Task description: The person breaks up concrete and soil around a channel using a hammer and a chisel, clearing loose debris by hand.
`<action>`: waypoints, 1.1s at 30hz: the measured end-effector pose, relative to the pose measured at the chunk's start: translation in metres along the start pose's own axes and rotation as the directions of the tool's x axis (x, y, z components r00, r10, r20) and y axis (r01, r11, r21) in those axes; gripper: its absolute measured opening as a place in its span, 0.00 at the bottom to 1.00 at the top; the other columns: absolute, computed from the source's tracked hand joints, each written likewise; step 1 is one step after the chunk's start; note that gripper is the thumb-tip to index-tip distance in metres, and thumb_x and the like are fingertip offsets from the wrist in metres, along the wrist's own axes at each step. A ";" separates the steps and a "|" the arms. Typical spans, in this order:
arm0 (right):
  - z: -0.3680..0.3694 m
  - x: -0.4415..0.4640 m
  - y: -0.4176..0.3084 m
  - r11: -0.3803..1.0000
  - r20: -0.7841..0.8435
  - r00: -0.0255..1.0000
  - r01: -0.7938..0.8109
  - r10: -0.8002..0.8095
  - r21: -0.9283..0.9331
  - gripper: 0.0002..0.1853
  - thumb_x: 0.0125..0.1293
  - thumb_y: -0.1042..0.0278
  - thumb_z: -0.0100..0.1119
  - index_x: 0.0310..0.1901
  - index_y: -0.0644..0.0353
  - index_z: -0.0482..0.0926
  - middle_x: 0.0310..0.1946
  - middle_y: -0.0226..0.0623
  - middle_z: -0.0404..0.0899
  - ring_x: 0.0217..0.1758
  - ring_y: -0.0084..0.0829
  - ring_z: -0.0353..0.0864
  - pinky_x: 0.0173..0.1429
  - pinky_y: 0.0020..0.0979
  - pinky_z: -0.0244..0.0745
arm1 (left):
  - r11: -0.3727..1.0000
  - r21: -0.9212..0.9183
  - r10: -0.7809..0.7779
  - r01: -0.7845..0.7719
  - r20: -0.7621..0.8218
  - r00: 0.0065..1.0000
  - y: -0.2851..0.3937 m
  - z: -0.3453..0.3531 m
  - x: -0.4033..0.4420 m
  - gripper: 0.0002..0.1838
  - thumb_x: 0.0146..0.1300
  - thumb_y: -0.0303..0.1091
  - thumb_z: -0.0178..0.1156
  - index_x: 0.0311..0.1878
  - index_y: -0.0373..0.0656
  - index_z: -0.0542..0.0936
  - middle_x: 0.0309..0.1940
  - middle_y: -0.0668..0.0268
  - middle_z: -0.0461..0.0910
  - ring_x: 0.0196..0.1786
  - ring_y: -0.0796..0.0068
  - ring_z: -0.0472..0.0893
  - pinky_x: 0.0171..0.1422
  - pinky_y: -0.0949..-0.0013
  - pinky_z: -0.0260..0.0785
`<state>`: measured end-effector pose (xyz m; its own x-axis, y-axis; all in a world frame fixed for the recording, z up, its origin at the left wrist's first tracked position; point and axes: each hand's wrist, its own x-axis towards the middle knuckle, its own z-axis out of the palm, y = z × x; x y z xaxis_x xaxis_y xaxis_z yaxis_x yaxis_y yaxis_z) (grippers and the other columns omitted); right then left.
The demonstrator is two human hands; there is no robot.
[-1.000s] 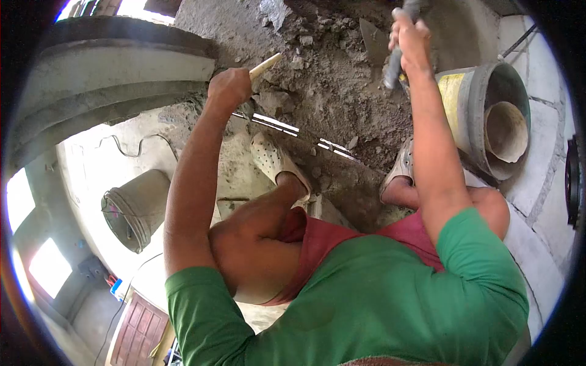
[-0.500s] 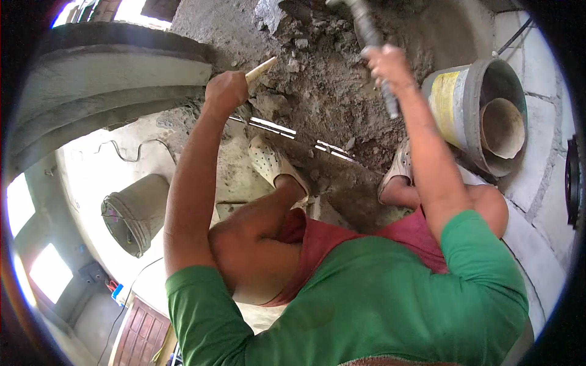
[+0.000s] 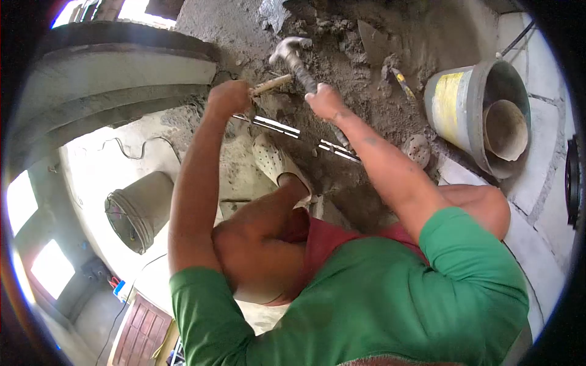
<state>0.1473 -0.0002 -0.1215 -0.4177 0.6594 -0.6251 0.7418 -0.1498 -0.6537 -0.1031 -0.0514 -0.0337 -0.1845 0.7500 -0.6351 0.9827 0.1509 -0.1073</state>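
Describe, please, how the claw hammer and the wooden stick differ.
The claw hammer has a curved head; the wooden stick shows none. The hammer's handle is dark; the stick is pale. The hammer shows more length than the stick. Both are gripped, by right hand and left hand respectively.

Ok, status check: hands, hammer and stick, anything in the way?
Left hand gripping pale stick; right hand gripping hammer. Hammer at stick's tip, contact unclear. Loose rubble around; bucket off to the right, apart from both hands.
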 end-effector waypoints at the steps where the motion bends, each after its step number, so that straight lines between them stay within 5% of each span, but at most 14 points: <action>1: -0.019 -0.009 -0.015 0.986 -0.047 0.996 -0.068 0.076 0.151 0.20 0.63 0.61 0.57 0.47 0.71 0.76 0.35 0.54 0.83 0.37 0.44 0.85 0.42 0.44 0.81 | 0.990 -0.142 0.022 -0.013 0.064 0.998 -0.015 0.000 0.008 0.16 0.60 0.41 0.60 0.46 0.43 0.85 0.43 0.50 0.85 0.46 0.53 0.85 0.50 0.54 0.77; 2: -0.037 -0.018 -0.019 0.957 -0.050 0.987 -0.134 0.152 0.257 0.18 0.64 0.60 0.57 0.45 0.70 0.76 0.31 0.44 0.81 0.28 0.34 0.83 0.31 0.37 0.80 | 0.960 -0.278 0.055 -0.019 0.121 0.991 -0.035 -0.001 0.019 0.19 0.62 0.44 0.62 0.50 0.42 0.83 0.45 0.51 0.85 0.46 0.53 0.85 0.50 0.55 0.76; 3: -0.056 -0.026 -0.023 0.968 -0.159 0.980 -0.082 0.122 0.239 0.19 0.65 0.57 0.58 0.43 0.70 0.76 0.28 0.41 0.80 0.23 0.30 0.80 0.24 0.34 0.78 | 0.938 -0.319 0.138 -0.137 -0.021 0.990 -0.065 0.025 0.035 0.22 0.63 0.48 0.62 0.54 0.43 0.82 0.40 0.53 0.85 0.41 0.54 0.85 0.48 0.55 0.75; 7: -0.112 -0.009 0.017 0.843 -0.233 0.966 0.031 0.112 0.537 0.15 0.64 0.58 0.62 0.38 0.63 0.73 0.21 0.27 0.72 0.18 0.21 0.72 0.18 0.29 0.70 | 0.883 -0.469 0.019 -0.019 -0.006 1.000 -0.049 -0.006 0.007 0.20 0.66 0.47 0.59 0.53 0.44 0.82 0.37 0.54 0.85 0.39 0.54 0.84 0.48 0.55 0.75; 9: -0.128 -0.019 0.021 0.823 -0.264 0.957 0.052 0.121 0.566 0.15 0.65 0.58 0.63 0.39 0.60 0.71 0.21 0.25 0.71 0.17 0.18 0.69 0.17 0.27 0.67 | 0.827 -0.561 -0.005 -0.024 -0.050 0.999 -0.046 -0.006 0.002 0.23 0.67 0.51 0.55 0.44 0.39 0.84 0.39 0.47 0.83 0.41 0.46 0.83 0.51 0.50 0.73; 12: -0.134 -0.035 0.024 0.810 -0.252 0.958 0.041 0.134 0.585 0.14 0.66 0.56 0.63 0.38 0.57 0.71 0.21 0.23 0.70 0.17 0.16 0.67 0.18 0.25 0.66 | 0.938 -0.345 0.011 -0.038 -0.081 0.997 -0.054 0.024 0.026 0.22 0.67 0.50 0.54 0.43 0.39 0.84 0.38 0.47 0.83 0.41 0.46 0.83 0.50 0.49 0.73; 16: -0.140 -0.049 0.016 0.794 -0.228 0.965 0.034 0.133 0.607 0.16 0.66 0.54 0.63 0.40 0.59 0.74 0.22 0.24 0.71 0.18 0.16 0.67 0.19 0.26 0.66 | 0.950 -0.289 0.106 -0.121 -0.068 0.992 -0.051 0.027 0.036 0.23 0.67 0.51 0.53 0.44 0.39 0.84 0.39 0.46 0.83 0.43 0.47 0.84 0.50 0.50 0.74; 20: -0.159 -0.050 -0.003 0.752 -0.251 0.964 0.104 0.083 0.651 0.16 0.67 0.53 0.63 0.38 0.60 0.75 0.22 0.25 0.72 0.19 0.16 0.68 0.21 0.26 0.67 | 0.934 -0.358 0.011 0.003 0.037 0.999 -0.029 -0.002 0.027 0.23 0.67 0.51 0.53 0.42 0.39 0.85 0.40 0.45 0.83 0.44 0.46 0.84 0.51 0.51 0.74; 21: -0.166 -0.051 -0.014 0.766 -0.365 0.931 0.228 0.009 0.601 0.17 0.68 0.53 0.62 0.36 0.61 0.75 0.22 0.26 0.72 0.19 0.17 0.69 0.22 0.25 0.67 | 0.932 -0.347 -0.059 0.102 0.132 0.990 -0.028 -0.005 0.030 0.23 0.67 0.51 0.53 0.42 0.39 0.85 0.40 0.45 0.83 0.45 0.45 0.83 0.51 0.51 0.74; 24: -0.193 -0.041 -0.034 0.721 -0.589 0.780 0.531 -0.211 0.446 0.14 0.70 0.57 0.60 0.40 0.61 0.75 0.25 0.26 0.72 0.21 0.18 0.70 0.26 0.25 0.70 | 0.927 -0.362 -0.064 0.094 0.096 0.993 -0.028 -0.007 0.033 0.24 0.66 0.51 0.53 0.41 0.38 0.85 0.40 0.43 0.82 0.46 0.44 0.83 0.53 0.50 0.74; 26: -0.203 -0.048 -0.070 0.553 -0.679 0.699 0.665 -0.225 0.502 0.15 0.70 0.57 0.59 0.33 0.60 0.72 0.19 0.28 0.71 0.20 0.20 0.71 0.26 0.27 0.70 | 0.947 -0.315 -0.043 0.062 0.070 0.997 -0.035 0.008 0.045 0.23 0.66 0.51 0.53 0.42 0.39 0.85 0.41 0.43 0.82 0.48 0.45 0.83 0.54 0.50 0.74; 28: -0.195 -0.063 -0.103 0.544 -0.703 0.710 0.605 -0.039 0.581 0.14 0.73 0.55 0.55 0.41 0.57 0.71 0.19 0.23 0.68 0.15 0.17 0.63 0.19 0.24 0.63 | 0.964 -0.264 -0.024 0.033 0.035 0.999 -0.037 0.011 0.048 0.22 0.65 0.50 0.54 0.42 0.39 0.85 0.42 0.43 0.82 0.49 0.45 0.83 0.56 0.50 0.73; 30: -0.170 -0.025 -0.067 0.542 -0.706 0.695 0.650 -0.140 0.532 0.18 0.71 0.53 0.58 0.32 0.59 0.70 0.17 0.29 0.71 0.18 0.22 0.71 0.23 0.27 0.68 | 0.971 -0.237 -0.024 0.026 0.009 1.000 -0.027 -0.002 0.041 0.21 0.64 0.48 0.54 0.46 0.41 0.85 0.47 0.45 0.82 0.53 0.47 0.82 0.59 0.51 0.73; 33: -0.060 -0.020 -0.043 0.771 -0.472 0.878 0.243 0.084 0.589 0.21 0.70 0.50 0.57 0.35 0.63 0.68 0.19 0.32 0.73 0.17 0.27 0.74 0.18 0.32 0.70 | 0.976 -0.191 -0.097 0.105 0.051 0.994 -0.018 -0.010 0.043 0.20 0.63 0.46 0.54 0.49 0.42 0.85 0.51 0.47 0.82 0.56 0.48 0.81 0.61 0.52 0.73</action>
<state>0.1551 0.0374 -0.0555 -0.0565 0.9137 -0.4025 0.1615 -0.3895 -0.9068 -0.1287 -0.0150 -0.0515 -0.2779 0.6982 -0.6598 0.9369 0.3487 -0.0256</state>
